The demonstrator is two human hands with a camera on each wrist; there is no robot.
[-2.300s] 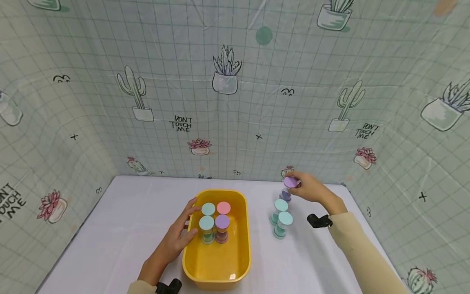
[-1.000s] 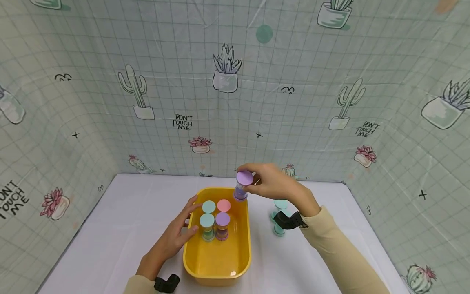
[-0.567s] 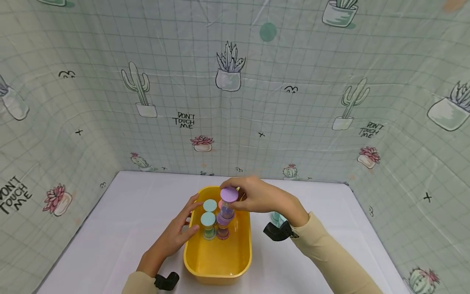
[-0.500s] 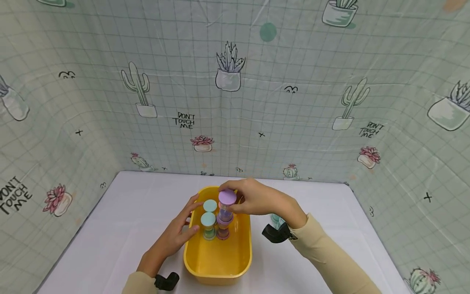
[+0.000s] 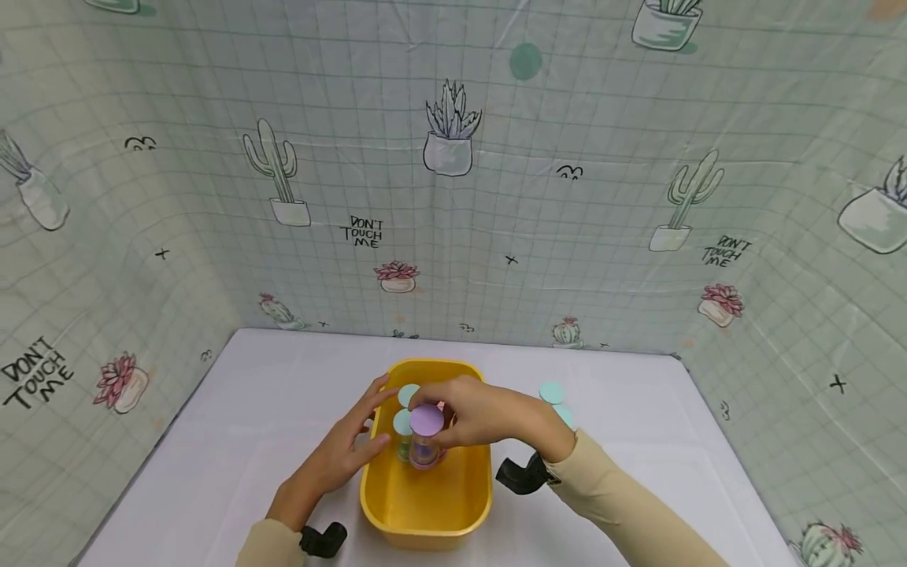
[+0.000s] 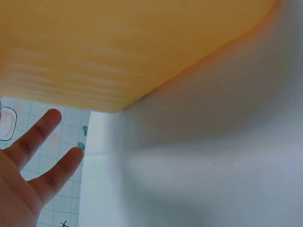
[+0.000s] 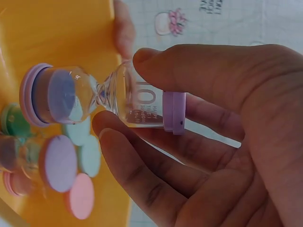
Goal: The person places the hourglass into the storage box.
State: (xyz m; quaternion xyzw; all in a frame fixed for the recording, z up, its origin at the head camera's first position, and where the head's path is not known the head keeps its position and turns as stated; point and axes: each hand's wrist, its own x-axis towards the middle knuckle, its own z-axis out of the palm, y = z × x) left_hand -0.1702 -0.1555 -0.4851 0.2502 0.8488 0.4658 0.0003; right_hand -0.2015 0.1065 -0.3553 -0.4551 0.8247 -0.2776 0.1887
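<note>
Over a yellow plastic bin (image 5: 425,504), my right hand (image 5: 489,413) pinches a purple-capped hourglass (image 5: 427,420) between thumb and fingers. In the right wrist view this glass body, with violet sand in its far end, hangs above other hourglasses in the bin. Among those are a purple-capped one (image 7: 59,163), a pink-capped one (image 7: 80,196) and two teal-capped ones (image 5: 402,423), partly hidden by my hand in the head view. At the bin's left rim rests my left hand (image 5: 338,449), fingers spread; two fingers (image 6: 57,175) stand apart from the bin wall in the left wrist view.
Right of the bin, two teal-capped hourglasses (image 5: 551,392) stand on the white tablecloth (image 5: 638,457), partly behind my right wrist. A grid-patterned cloth with cactus drawings (image 5: 510,213) encloses the table at the back and sides.
My right hand has picked up the purple-capped hourglass at the table's right, carried it left over the bin, then lowered it toward the near side. My left hand stays at the rim.
</note>
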